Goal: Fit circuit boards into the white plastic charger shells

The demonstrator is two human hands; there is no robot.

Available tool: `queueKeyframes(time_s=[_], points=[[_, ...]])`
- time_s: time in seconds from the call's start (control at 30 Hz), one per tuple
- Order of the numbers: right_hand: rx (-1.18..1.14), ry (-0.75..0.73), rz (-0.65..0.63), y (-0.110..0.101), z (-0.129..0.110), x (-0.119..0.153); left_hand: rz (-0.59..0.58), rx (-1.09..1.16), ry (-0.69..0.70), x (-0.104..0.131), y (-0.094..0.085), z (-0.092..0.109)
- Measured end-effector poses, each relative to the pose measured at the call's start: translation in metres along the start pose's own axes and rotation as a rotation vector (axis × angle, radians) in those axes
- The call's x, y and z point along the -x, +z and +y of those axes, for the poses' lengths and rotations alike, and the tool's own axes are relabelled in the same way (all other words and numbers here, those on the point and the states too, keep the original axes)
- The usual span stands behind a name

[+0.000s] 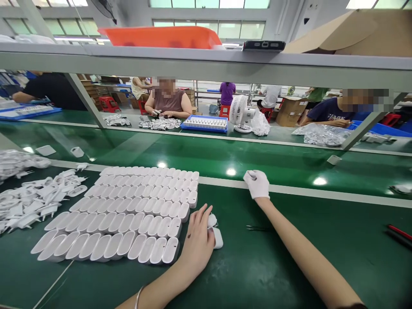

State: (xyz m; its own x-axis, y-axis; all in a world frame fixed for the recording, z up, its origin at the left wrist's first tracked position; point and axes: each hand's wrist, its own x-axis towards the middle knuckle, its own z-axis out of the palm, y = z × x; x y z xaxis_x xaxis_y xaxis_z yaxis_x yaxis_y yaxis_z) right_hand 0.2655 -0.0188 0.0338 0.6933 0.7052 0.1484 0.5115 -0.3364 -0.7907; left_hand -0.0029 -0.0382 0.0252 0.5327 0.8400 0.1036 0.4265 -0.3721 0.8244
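My bare left hand (pixel 198 238) is curled over a small white plastic case (pixel 218 238), and a rounded white part (pixel 212 220) shows by its fingertips. The fingers partly cover both pieces. To its left stand several rows of white oval plastic shells (pixel 128 221), hollow side up and packed closely. My right hand (pixel 257 184), in a white glove, is over the pale strip along the far side of the green table (pixel 244 274). Its fingers are curled together, and whatever they may hold is hidden. Tweezers (pixel 257 228) lie on the table beside my right forearm.
A heap of loose white plastic parts (pixel 41 193) lies at the left. A red-and-black tool (pixel 399 234) sits at the right edge. Overhead, a shelf (pixel 193 60) carries an orange tray (pixel 161 37) and a phone (pixel 264 45). Co-workers sit across the bench near a white fan (pixel 240 112).
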Motion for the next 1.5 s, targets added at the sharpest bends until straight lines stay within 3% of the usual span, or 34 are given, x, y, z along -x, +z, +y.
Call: queueKeyframes(time_s=[0.1,0.17,0.3,0.4,0.5,0.57,0.67,0.83,0.97,1.13,1.27,1.5], points=[[0.140,0.020,0.044,-0.015,0.009,-0.031,-0.041,0.020,-0.028,0.001,-0.001,-0.002],[0.204,-0.027,0.009,-0.018,0.006,-0.034,-0.074,0.066,-0.053,0.004,-0.003,0.000],[0.284,-0.240,-0.120,-0.004,-0.017,0.001,-0.187,0.006,0.019,0.013,0.000,0.005],[0.300,-0.381,-0.337,0.019,-0.035,0.047,-0.216,-0.023,0.068,0.021,0.011,0.004],[0.335,-0.364,-0.532,0.044,-0.045,0.080,-0.156,0.041,0.029,0.025,0.023,-0.001],[0.370,-0.309,-0.601,0.053,-0.047,0.088,-0.155,0.085,-0.028,0.026,0.027,-0.003],[0.414,-0.248,-0.620,0.051,-0.044,0.086,-0.203,0.136,-0.098,0.027,0.029,-0.002],[0.447,-0.248,-0.566,0.025,-0.029,0.084,-0.268,0.162,-0.127,0.027,0.030,0.000],[0.442,-0.290,-0.525,0.021,-0.022,0.063,-0.274,0.175,-0.095,0.024,0.035,-0.005],[0.479,-0.317,-0.376,0.044,-0.033,-0.012,-0.277,0.182,-0.037,0.020,0.037,-0.010],[0.499,-0.332,-0.426,0.061,-0.037,-0.056,-0.299,0.156,-0.017,0.017,0.034,-0.010],[0.371,-0.257,-0.325,0.048,0.001,-0.061,-0.323,0.171,-0.025,0.017,0.032,-0.009]])
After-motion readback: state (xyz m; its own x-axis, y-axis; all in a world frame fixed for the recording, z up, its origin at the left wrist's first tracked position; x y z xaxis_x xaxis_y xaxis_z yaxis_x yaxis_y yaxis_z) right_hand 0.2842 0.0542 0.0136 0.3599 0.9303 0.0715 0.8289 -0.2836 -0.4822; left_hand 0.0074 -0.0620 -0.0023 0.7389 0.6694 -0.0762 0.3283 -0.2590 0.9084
